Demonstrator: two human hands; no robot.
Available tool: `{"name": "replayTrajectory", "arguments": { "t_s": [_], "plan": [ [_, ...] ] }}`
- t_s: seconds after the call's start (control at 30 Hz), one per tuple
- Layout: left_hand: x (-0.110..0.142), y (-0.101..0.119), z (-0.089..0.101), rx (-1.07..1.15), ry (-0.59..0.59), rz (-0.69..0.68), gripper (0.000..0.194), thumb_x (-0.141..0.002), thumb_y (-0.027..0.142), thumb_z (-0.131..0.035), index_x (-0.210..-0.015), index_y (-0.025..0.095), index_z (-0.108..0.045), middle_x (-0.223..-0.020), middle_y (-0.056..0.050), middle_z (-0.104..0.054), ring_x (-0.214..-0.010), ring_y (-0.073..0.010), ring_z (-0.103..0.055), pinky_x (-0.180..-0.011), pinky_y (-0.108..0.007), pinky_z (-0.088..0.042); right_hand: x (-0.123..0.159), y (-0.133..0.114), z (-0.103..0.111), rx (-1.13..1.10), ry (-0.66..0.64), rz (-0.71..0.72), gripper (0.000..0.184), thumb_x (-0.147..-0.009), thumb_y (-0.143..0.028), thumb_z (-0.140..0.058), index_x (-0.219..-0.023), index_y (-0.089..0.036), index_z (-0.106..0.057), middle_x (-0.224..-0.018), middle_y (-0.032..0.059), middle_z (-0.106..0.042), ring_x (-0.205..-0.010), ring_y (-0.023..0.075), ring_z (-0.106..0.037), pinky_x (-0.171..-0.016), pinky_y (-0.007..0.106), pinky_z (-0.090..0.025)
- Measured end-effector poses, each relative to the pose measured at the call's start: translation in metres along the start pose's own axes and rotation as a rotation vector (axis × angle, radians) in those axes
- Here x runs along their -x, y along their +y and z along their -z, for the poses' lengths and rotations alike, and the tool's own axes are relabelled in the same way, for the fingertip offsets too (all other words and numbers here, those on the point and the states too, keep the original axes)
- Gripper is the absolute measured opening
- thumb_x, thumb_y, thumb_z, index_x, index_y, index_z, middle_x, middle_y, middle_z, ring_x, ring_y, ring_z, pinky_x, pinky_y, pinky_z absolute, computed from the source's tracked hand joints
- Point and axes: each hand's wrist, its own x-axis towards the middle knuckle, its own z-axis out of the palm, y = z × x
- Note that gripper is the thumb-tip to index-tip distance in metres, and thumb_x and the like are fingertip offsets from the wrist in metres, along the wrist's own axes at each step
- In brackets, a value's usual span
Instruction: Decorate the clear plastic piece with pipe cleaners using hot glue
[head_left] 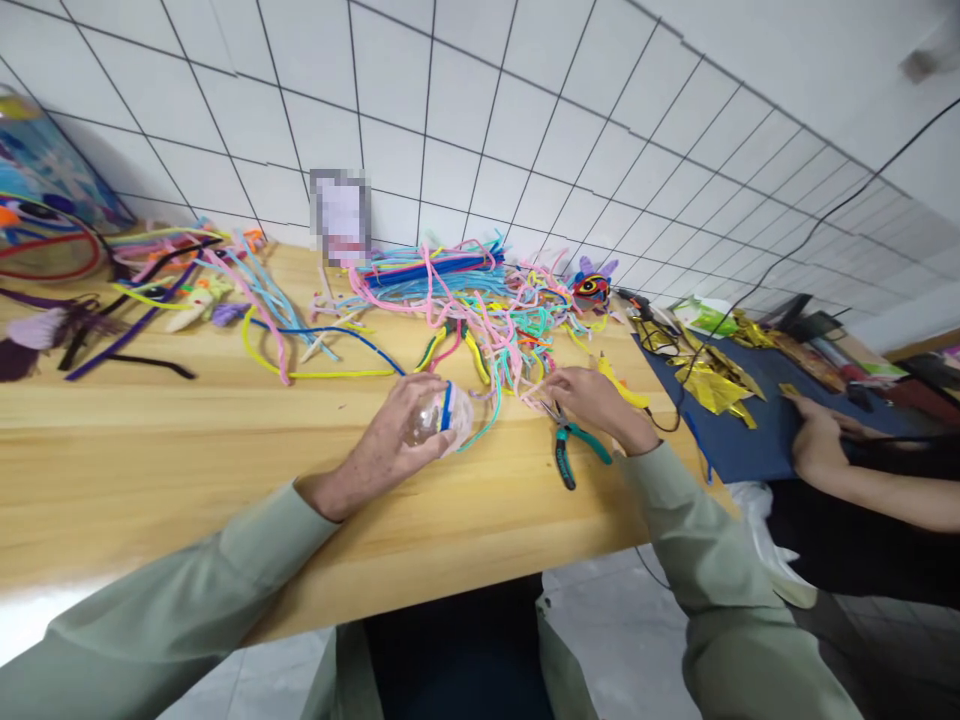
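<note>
Left hand [394,430] clamped round ball [430,420], hiding part. Ball: clear, rounded, blue-banded, whitish on right; located over table [225,450], before pipe cleaners [435,275]. Right hand [594,397] near pliers [562,430]; cannot tell whether fingertips grip anything. Co-worker [821,445] cut off.

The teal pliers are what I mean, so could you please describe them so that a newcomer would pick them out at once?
On the wooden table, find the wearer's right hand. Just below that hand in the picture are the pliers, handles spread toward the near edge. Their teal-and-black grips set them apart from the yellow-handled tool farther left.
</note>
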Motion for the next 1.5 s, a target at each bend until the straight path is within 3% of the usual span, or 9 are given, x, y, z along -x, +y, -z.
{"name": "replayTrajectory", "arguments": {
  "t_s": [0.2,0.43,0.53,0.67,0.8,0.9,1.13,1.37,1.5],
  "plan": [
    [0.000,-0.002,-0.001,-0.011,0.008,-0.012,0.049,-0.100,0.031,-0.070,-0.145,0.024,-0.052,-0.146,-0.014,-0.060,-0.143,-0.0311,-0.058,-0.125,-0.055,-0.050,-0.009,-0.008,-0.014,0.041,-0.032,-0.022,0.018,-0.094,-0.030,-0.069,-0.084,-0.020,-0.080,-0.096,0.0114,-0.084,-0.090,0.0240,-0.073,-0.072,0.030,-0.044],
    [-0.001,-0.008,-0.006,0.000,0.032,-0.034,0.050,-0.095,0.030,-0.074,-0.141,0.023,-0.056,-0.143,-0.015,-0.063,-0.141,-0.0318,-0.061,-0.122,-0.056,-0.053,-0.029,-0.005,0.020,-0.022,0.015,-0.021,0.027,-0.097,-0.025,-0.053,-0.093,-0.019,-0.079,-0.095,0.0068,-0.084,-0.081,0.0200,-0.073,-0.072,0.027,-0.050],
    [-0.001,-0.010,-0.008,0.003,0.043,-0.041,0.051,-0.095,0.029,-0.074,-0.142,0.024,-0.056,-0.143,-0.015,-0.063,-0.141,-0.0316,-0.061,-0.122,-0.056,-0.052,-0.036,-0.008,0.026,-0.008,-0.005,-0.029,0.022,-0.095,-0.027,-0.058,-0.091,-0.021,-0.078,-0.097,0.0065,-0.084,-0.085,0.0205,-0.074,-0.075,0.027,-0.049],
    [-0.001,-0.011,-0.010,0.015,0.043,-0.047,0.050,-0.096,0.030,-0.074,-0.141,0.023,-0.055,-0.145,-0.015,-0.061,-0.143,-0.0318,-0.059,-0.124,-0.056,-0.051,-0.032,-0.009,0.012,0.042,-0.065,-0.081,0.009,-0.082,-0.024,-0.072,-0.073,-0.023,-0.074,-0.083,0.0063,-0.081,-0.081,0.0228,-0.071,-0.069,0.029,-0.042],
    [-0.002,-0.012,-0.013,0.026,0.037,-0.040,0.049,-0.094,0.030,-0.074,-0.140,0.023,-0.056,-0.144,-0.016,-0.062,-0.141,-0.0318,-0.060,-0.124,-0.056,-0.051,-0.026,-0.007,-0.003,-0.007,-0.095,-0.099,0.017,-0.075,-0.023,-0.076,-0.061,-0.023,-0.068,-0.066,0.0038,-0.073,-0.070,0.0207,-0.065,-0.064,0.029,-0.036],
    [-0.002,-0.012,-0.014,0.032,0.058,-0.038,0.050,-0.092,0.030,-0.075,-0.139,0.023,-0.057,-0.143,-0.015,-0.063,-0.140,-0.0317,-0.060,-0.123,-0.056,-0.052,-0.028,-0.004,0.005,-0.110,-0.025,-0.102,0.020,-0.081,-0.032,-0.071,-0.064,-0.023,-0.066,-0.065,0.0022,-0.070,-0.068,0.0191,-0.062,-0.064,0.029,-0.038],
    [-0.003,-0.009,-0.013,0.033,0.049,-0.057,0.048,-0.095,0.031,-0.072,-0.139,0.023,-0.056,-0.142,-0.015,-0.063,-0.139,-0.0323,-0.061,-0.122,-0.056,-0.052,-0.034,0.001,0.050,-0.368,0.251,-0.138,0.041,-0.087,-0.061,-0.059,-0.073,-0.022,-0.063,-0.064,-0.0003,-0.062,-0.058,0.0146,-0.051,-0.058,0.029,-0.040],
    [-0.003,-0.013,-0.017,0.030,0.081,-0.077,0.047,-0.094,0.033,-0.073,-0.138,0.024,-0.057,-0.141,-0.014,-0.065,-0.138,-0.0326,-0.063,-0.121,-0.055,-0.054,-0.027,-0.005,0.077,-0.387,0.375,-0.114,0.040,-0.078,-0.061,-0.072,-0.073,-0.021,-0.072,-0.072,0.0027,-0.072,-0.067,0.0172,-0.057,-0.063,0.030,-0.044],
    [-0.002,-0.016,-0.020,0.027,0.086,-0.082,0.047,-0.094,0.032,-0.073,-0.138,0.023,-0.057,-0.141,-0.015,-0.065,-0.138,-0.0329,-0.063,-0.121,-0.056,-0.053,-0.026,-0.013,0.081,-0.360,0.407,-0.097,0.037,-0.085,-0.056,-0.065,-0.082,-0.020,-0.075,-0.081,0.0050,-0.077,-0.075,0.0193,-0.064,-0.072,0.032,-0.048]
  ]
}}
